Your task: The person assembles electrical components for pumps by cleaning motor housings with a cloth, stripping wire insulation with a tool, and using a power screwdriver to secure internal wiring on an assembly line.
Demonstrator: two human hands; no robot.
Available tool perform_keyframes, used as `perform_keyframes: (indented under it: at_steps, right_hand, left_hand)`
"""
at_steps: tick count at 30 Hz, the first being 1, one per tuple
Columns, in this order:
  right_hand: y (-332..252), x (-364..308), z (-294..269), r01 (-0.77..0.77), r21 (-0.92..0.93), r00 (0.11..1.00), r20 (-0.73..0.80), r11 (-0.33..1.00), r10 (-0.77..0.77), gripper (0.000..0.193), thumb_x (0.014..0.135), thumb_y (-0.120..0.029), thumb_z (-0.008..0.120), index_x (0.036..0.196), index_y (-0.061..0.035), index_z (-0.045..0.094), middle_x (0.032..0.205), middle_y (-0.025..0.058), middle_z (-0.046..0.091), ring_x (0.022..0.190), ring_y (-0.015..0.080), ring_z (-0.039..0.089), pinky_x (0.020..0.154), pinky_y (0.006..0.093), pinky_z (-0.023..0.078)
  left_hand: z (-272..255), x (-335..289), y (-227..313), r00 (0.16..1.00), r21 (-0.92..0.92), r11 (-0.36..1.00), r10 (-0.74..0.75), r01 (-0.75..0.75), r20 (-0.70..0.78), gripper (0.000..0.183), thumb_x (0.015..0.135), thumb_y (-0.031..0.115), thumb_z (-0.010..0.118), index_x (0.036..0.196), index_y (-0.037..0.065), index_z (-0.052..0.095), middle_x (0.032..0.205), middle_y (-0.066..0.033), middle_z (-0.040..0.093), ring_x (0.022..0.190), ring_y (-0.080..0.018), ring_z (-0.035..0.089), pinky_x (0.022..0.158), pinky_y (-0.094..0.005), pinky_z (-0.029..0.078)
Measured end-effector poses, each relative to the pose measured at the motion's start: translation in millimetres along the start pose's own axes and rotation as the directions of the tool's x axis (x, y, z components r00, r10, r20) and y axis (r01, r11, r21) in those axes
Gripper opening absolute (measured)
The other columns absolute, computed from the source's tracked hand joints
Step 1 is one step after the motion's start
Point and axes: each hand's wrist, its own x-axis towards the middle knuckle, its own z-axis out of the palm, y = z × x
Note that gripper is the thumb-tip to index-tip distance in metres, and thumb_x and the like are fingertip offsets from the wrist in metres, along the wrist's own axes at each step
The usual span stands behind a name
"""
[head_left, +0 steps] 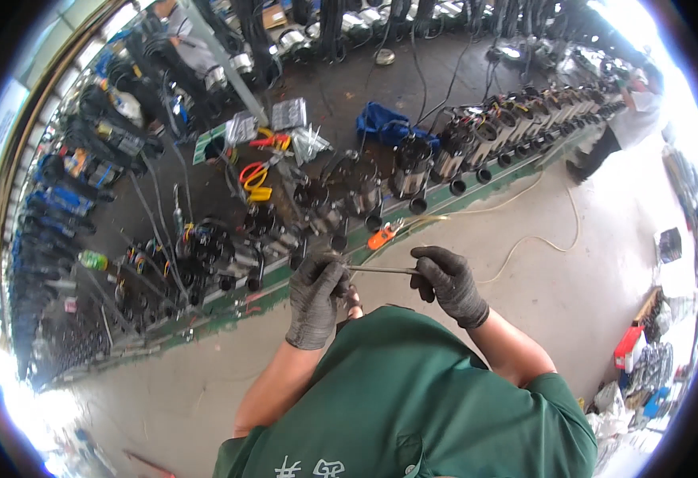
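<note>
Both hands wear dark grey gloves and are in front of my chest, at the near edge of the workbench. A thin, straight, greyish rod [382,270] runs level between them; I cannot make out its exact kind. My left hand [315,299] is closed round its left end, and the fingers hide that end. At the other end, my right hand [450,287] pinches the rod between thumb and fingers. Just beyond the rod, an orange tool [381,237] lies at the bench's green edge.
Rows of metal motor-like units [516,119] with black round ends line the dark bench [341,88]. Red-handled pliers [252,177], plastic bags [289,114] and a blue cloth [381,121] lie on it. A pale hose [516,247] loops across the floor. Another person [632,119] stands at far right.
</note>
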Motion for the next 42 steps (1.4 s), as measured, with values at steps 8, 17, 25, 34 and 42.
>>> perform_keyframes:
  at_steps: [8,17,25,34,42]
  right_hand:
    - [-21.2,66.2,35.0,0.260,-0.214,0.959,-0.055,0.942,-0.277,0.025,0.099,-0.011,0.063,0.121,-0.0016,0.067,0.090,0.0048,0.068,0.072,0.0115,0.063,0.067,0.0279,0.053]
    - [-3.3,114.2,38.3,0.553,-0.494,0.749,-0.057,0.671,-0.660,0.025,0.101,-0.018,0.062,0.120,-0.0021,0.066,0.091,0.0056,0.068,0.073,0.0124,0.062,0.068,0.0277,0.052]
    - [-12.6,123.4,41.0,0.009,0.216,0.994,-0.105,0.976,0.014,0.035,0.103,-0.023,0.060,0.132,-0.0031,0.061,0.081,0.0022,0.069,0.069,0.0084,0.060,0.062,0.0258,0.050]
    - [9.9,161.1,57.0,0.277,-0.011,0.957,-0.083,0.961,-0.277,0.024,0.101,-0.018,0.062,0.119,-0.0018,0.067,0.098,0.0037,0.069,0.085,0.0094,0.061,0.073,0.0283,0.052]
    - [12.9,174.0,78.0,0.230,0.038,0.973,-0.046,0.972,-0.228,0.025,0.094,-0.005,0.068,0.119,0.0012,0.067,0.096,0.0054,0.068,0.082,0.0115,0.064,0.073,0.0269,0.054]
  left_hand:
    - [-20.7,116.3,29.2,0.991,-0.017,0.999,-0.032,0.034,0.130,0.010,0.094,0.012,0.069,0.098,0.004,0.066,0.074,-0.0014,0.062,0.061,-0.0085,0.055,0.057,-0.0230,0.046]
    - [-11.6,176.7,51.6,0.957,-0.060,0.983,-0.155,0.175,0.247,0.006,0.094,0.006,0.069,0.099,0.007,0.067,0.078,-0.0016,0.064,0.063,-0.0095,0.058,0.055,-0.0217,0.047]
    - [-15.2,203.1,43.8,0.965,-0.068,0.991,-0.094,0.114,0.243,0.004,0.096,0.011,0.068,0.099,0.009,0.066,0.079,-0.0008,0.064,0.062,-0.0102,0.058,0.054,-0.0234,0.047]
    - [-37.7,212.0,48.5,0.990,-0.069,0.997,-0.027,0.037,0.137,0.009,0.096,0.013,0.067,0.101,0.008,0.062,0.076,-0.0018,0.061,0.061,-0.0094,0.055,0.053,-0.0223,0.044]
    - [-56.8,207.1,53.8,0.999,-0.065,0.998,0.029,-0.027,0.039,0.012,0.095,0.018,0.070,0.101,0.010,0.064,0.077,0.0011,0.059,0.064,-0.0081,0.053,0.056,-0.0232,0.044]
